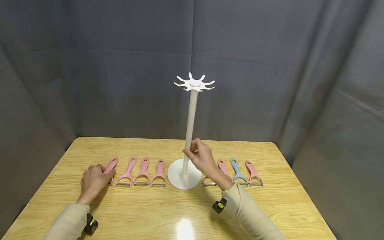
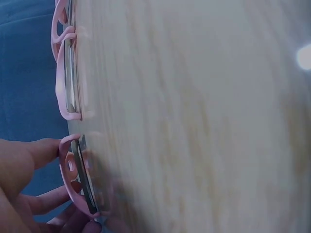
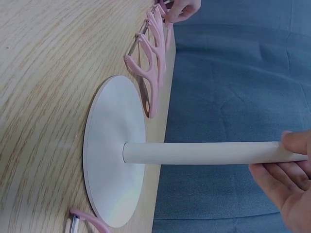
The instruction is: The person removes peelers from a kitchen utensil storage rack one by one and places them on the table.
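Note:
A white stand (image 1: 190,123) rises from a round base (image 1: 175,176) on the table, with a ring of hooks (image 1: 195,84) at its top. My right hand (image 1: 203,157) pinches its pole low down, thumb on one side and fingers on the other; the right wrist view shows the pole (image 3: 204,153) between them. At the far left of a row, my left hand (image 1: 95,180) grips a pink peeler (image 1: 111,164), partly hidden by the fingers. Up close, that peeler's head (image 2: 73,187) sits between thumb and fingers, low over the tabletop.
Several pink peelers (image 1: 129,168) lie in line left of the base. To its right are more pink peelers (image 1: 252,170) and one blue peeler (image 1: 235,166); my right forearm partly covers that group. Grey curtains (image 1: 135,83) surround the wooden table (image 1: 144,213).

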### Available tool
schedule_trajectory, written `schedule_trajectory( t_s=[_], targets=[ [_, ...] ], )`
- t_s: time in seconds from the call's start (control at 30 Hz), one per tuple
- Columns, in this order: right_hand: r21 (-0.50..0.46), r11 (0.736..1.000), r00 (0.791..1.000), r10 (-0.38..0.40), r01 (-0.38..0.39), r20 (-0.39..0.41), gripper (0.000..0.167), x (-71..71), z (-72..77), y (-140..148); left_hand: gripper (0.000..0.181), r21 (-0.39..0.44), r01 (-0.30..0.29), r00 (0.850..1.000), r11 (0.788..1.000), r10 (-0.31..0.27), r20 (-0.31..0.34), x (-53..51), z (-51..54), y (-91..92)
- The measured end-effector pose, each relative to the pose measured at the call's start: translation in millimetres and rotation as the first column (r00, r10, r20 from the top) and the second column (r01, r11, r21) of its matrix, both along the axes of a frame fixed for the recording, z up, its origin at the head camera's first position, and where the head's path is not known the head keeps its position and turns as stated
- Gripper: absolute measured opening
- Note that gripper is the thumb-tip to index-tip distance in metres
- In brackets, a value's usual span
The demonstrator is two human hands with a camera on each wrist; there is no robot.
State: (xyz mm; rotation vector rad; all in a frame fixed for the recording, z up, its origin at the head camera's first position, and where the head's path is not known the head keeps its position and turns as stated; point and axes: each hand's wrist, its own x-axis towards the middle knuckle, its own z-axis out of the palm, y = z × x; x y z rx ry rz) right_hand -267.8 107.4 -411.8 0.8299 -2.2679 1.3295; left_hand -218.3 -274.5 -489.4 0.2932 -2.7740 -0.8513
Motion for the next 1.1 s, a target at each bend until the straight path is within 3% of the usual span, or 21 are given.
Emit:
schedule_trajectory(
  t_s=[0.37,0.6,0.9,1.1],
  targets=[
    [0.007,1.0,1.0,-0.012,0.012,0.019,0.02,-0.6,0.2,-2.7,0.052,-0.027,0.031,0.999,0.999,-0.03,0.035,-2.0,1.2,-1.5],
    [0.041,0.998,0.999,-0.039,0.039,-0.001,0.02,-1.6,-1.5,-1.2,0.061,-0.028,0.023,0.998,0.999,-0.021,0.061,-2.6,3.0,1.3],
    [0.064,0.998,0.999,-0.031,0.029,0.027,0.023,-2.2,-5.0,6.5,0.058,-0.02,-0.017,1.0,1.0,0.017,-0.014,-3.3,4.7,11.1],
    [0.139,0.99,0.997,-0.042,0.032,0.066,0.02,-3.6,-13.5,16.5,0.064,0.0,0.002,0.996,1.0,-0.002,-0.093,-3.7,12.8,20.8]
  ],
)
